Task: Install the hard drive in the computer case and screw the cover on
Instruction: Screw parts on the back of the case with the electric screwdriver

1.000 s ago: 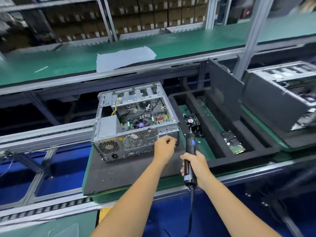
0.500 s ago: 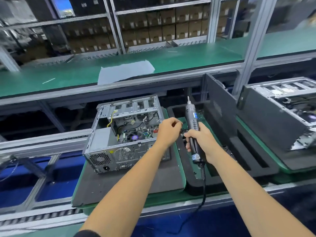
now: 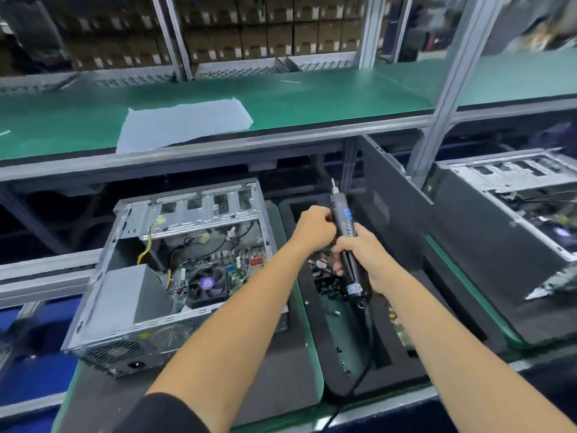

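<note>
Black and slim, the electric screwdriver (image 3: 346,242) stands tilted in our right hand (image 3: 363,260), whose grip is wrapped round the lower half of its barrel, bit pointing up and away from us. Our left hand (image 3: 315,228) is clenched just left of the screwdriver, its knuckles touching the upper barrel; whether it pinches a screw or anything else we cannot tell. A black cable (image 3: 368,332) runs down from the tool's base toward us.

Under the screwdriver lies a black foam tray (image 3: 315,332) with a green floor, holding some small loose parts that are too blurred to name; right of the screwdriver's base a green circuit board edge (image 3: 401,329) shows past our right forearm, possibly the hard drive, though we cannot be sure.

Left of the screwdriver sits the computer case (image 3: 175,270), open on top, resting on a dark foam pad (image 3: 281,379). Inside it we see a fan (image 3: 207,285) and a yellow wire (image 3: 150,242). A dark side panel (image 3: 393,201) leans upright just right of the screwdriver, and further right stands a second case (image 3: 499,220). Beyond the screwdriver, a green tabletop (image 3: 312,95) carries a pale sheet (image 3: 184,123).
</note>
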The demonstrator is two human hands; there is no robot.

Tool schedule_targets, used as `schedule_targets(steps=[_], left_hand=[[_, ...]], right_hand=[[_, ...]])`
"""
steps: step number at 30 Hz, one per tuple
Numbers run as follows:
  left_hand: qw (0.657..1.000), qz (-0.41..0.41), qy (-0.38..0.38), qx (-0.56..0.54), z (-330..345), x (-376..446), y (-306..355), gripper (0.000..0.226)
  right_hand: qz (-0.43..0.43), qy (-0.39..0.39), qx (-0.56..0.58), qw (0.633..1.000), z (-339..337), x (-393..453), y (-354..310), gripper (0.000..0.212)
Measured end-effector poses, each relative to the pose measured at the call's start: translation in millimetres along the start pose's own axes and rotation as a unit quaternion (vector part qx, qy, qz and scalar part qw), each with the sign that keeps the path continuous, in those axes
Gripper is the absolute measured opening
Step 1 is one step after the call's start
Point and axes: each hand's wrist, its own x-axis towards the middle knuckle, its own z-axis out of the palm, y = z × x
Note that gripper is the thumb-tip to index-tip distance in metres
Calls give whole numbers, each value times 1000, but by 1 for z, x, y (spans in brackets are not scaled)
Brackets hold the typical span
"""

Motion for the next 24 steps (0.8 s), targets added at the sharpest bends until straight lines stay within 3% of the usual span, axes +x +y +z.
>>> schedule_targets(steps=[3,7,12,16,19,24], left_hand=[[999,-17,-34,12,29,29,9,29],[993,-75,-58,64,70,65,-6,12],[950,-175,-90,241,118,89,-61,30],[918,-158,-117,344,142,108,-83,49],[903,-148,-147,375,152,123,-92,41],[879,-201,-202,382,162,132,-104,33]], right_hand=[[24,29,15,999,-26,21,4,26],[41,9,8,999,-58,51,16,21],[76,-45,10,996,-88,86,30,22],[104,-79,14,991,-96,111,38,27],[120,-98,13,988,-95,123,42,26],[131,-107,3,986,-101,135,48,25]])
